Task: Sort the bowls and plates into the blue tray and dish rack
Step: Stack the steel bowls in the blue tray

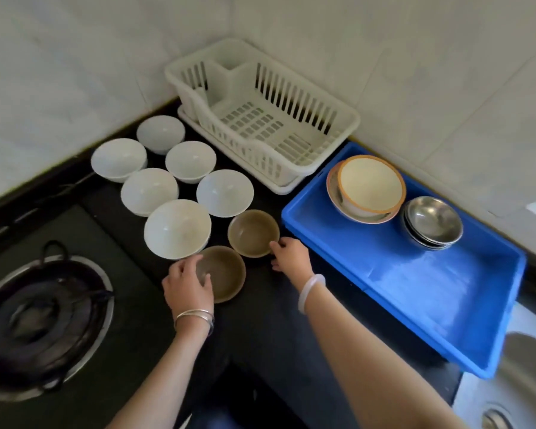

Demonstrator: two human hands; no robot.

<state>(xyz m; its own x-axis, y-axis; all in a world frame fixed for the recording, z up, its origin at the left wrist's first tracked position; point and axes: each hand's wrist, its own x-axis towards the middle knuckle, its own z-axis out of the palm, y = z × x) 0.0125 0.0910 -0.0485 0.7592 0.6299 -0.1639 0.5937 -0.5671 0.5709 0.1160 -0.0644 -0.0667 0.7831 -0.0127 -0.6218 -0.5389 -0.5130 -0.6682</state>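
Fingers of the left hand [188,284] are curling over the near brown bowl [222,274]; the right hand [290,253] is maybe pinching the far brown bowl [253,233], just past its fingertips.

Colours we see on the black counter [260,320]

We see six white bowls [177,229], two olive-brown bowls [253,233], a cream slatted dish rack [260,119], a bright blue tray [430,289], an orange-rimmed cream bowl [370,184] and silver steel bowls [432,222].

Pale tiled walls [75,57], black countertop [276,320], gas stove [44,320]
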